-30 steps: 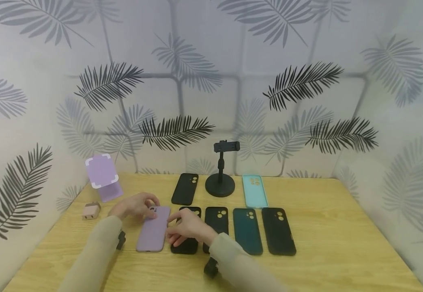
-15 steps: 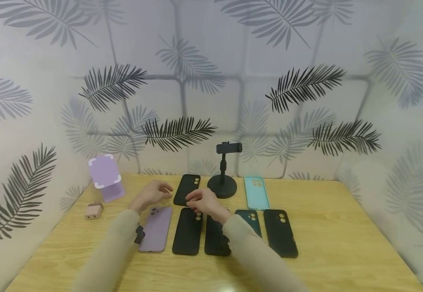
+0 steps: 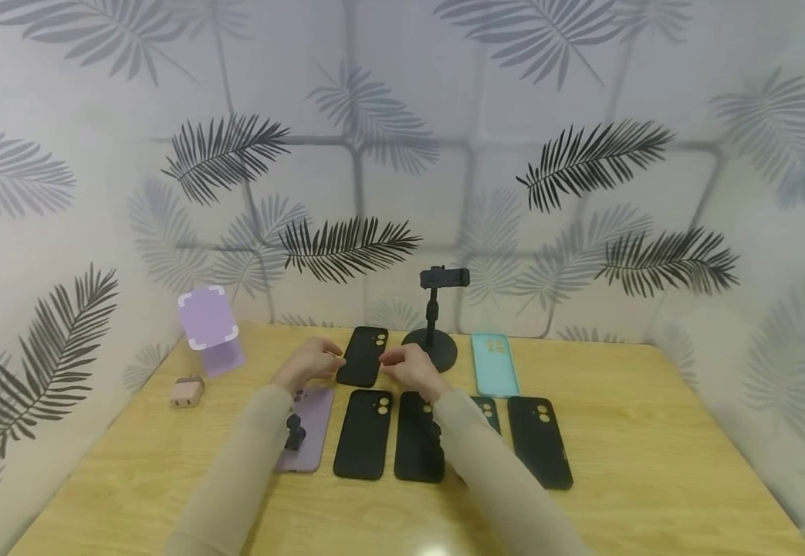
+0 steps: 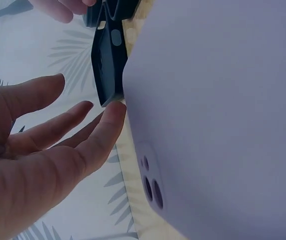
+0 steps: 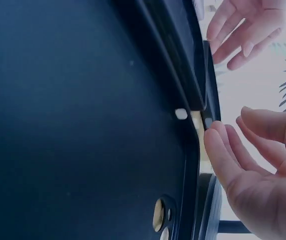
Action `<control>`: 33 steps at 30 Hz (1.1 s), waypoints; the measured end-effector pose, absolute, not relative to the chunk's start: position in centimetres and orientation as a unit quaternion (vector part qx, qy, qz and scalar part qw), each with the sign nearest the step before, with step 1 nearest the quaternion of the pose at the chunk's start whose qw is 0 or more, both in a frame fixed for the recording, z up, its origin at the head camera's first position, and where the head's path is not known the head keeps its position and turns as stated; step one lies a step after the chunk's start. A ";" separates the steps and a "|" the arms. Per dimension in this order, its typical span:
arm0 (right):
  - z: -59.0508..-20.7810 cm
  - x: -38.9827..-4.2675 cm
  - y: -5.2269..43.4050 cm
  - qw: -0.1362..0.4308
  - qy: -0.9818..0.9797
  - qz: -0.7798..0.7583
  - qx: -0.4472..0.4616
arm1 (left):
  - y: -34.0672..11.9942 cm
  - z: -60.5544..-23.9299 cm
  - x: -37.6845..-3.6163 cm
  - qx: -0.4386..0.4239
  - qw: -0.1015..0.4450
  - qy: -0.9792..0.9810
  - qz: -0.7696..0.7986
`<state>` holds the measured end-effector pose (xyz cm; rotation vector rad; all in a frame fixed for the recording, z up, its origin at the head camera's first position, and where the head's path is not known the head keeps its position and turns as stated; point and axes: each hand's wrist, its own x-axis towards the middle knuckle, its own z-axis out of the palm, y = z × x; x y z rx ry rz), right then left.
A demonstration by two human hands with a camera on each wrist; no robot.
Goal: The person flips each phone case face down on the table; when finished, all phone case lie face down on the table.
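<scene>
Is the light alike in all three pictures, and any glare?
No. Head view: warm, slightly hazy, with a glare spot on the table at the bottom edge, the back-row black case showing clear camera holes; left wrist view: bluish, the purple case pale and soft; right wrist view: deeper blue, the nearest dark case shadowy against bright background.

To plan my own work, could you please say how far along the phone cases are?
Looks done: the purple case, left black case, middle black case, teal case and right black case lie side by side in the front row. Under way: the left hand and right hand flank the rear black case; contact is unclear. Probably left: settling that one and perhaps the turquoise case behind the row.
</scene>
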<state>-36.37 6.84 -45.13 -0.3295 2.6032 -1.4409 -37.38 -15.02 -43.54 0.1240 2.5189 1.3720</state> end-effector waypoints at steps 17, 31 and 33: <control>-45.5 -36.8 6.7 0.131 0.862 -0.469 -0.142 | -13.3 -43.8 -38.1 -0.034 0.130 0.857 0.498; -45.8 -37.1 5.9 0.181 0.801 -0.555 -0.131 | -14.0 -43.5 -38.6 -0.016 0.148 0.814 0.561; -46.0 -37.3 5.9 0.189 0.788 -0.572 -0.124 | -14.0 -43.6 -38.7 0.000 0.151 0.813 0.563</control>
